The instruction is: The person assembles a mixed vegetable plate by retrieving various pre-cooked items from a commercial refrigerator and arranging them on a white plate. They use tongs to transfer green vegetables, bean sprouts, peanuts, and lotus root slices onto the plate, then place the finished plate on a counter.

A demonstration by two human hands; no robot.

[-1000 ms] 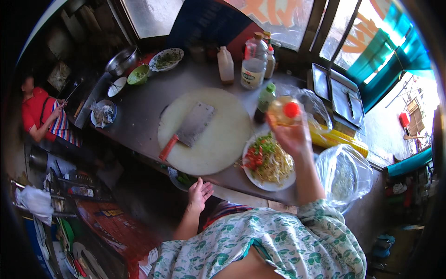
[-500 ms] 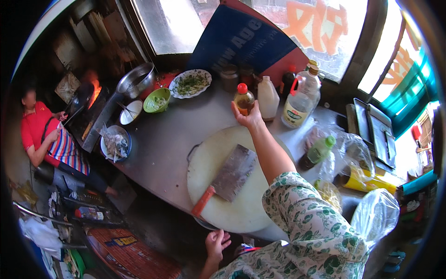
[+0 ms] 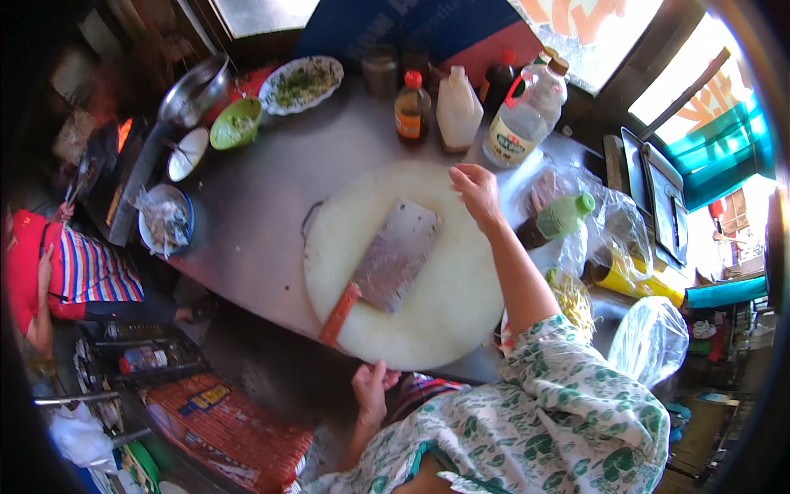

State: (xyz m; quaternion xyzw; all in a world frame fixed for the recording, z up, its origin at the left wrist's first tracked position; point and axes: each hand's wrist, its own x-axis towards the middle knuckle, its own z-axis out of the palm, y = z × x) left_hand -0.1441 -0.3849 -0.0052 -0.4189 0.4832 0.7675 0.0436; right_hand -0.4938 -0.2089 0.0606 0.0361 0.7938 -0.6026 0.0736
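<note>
A large round white cutting board (image 3: 444, 329) lies on the metal table. Flat on it rests a cleaver (image 3: 399, 255) with a wide stained blade and a red handle. My right hand (image 3: 477, 198) hovers by the board's far right edge, empty, its fingers loosely bent. Beyond it stands a small bottle of dark liquid with a red cap (image 3: 412, 107), apart from the hand. A whitish plastic jug (image 3: 459, 111) is beside that bottle. Down at the near edge of the board, my left hand (image 3: 373, 387) is empty with loosely curled fingers.
Far left are a white plate of chopped greens (image 3: 301, 84), a green bowl (image 3: 235, 123), a white bowl (image 3: 188, 154) and a bowl of fish (image 3: 166, 221). A person in red (image 3: 37, 272) works by a flame. Right: clear jug (image 3: 518, 123), green-capped bottle (image 3: 564, 216), plastic bags (image 3: 654, 342).
The red-capped bottle was in my right hand and now stands on the table. That hand has let go and drawn back toward me. The whole view has shifted.
</note>
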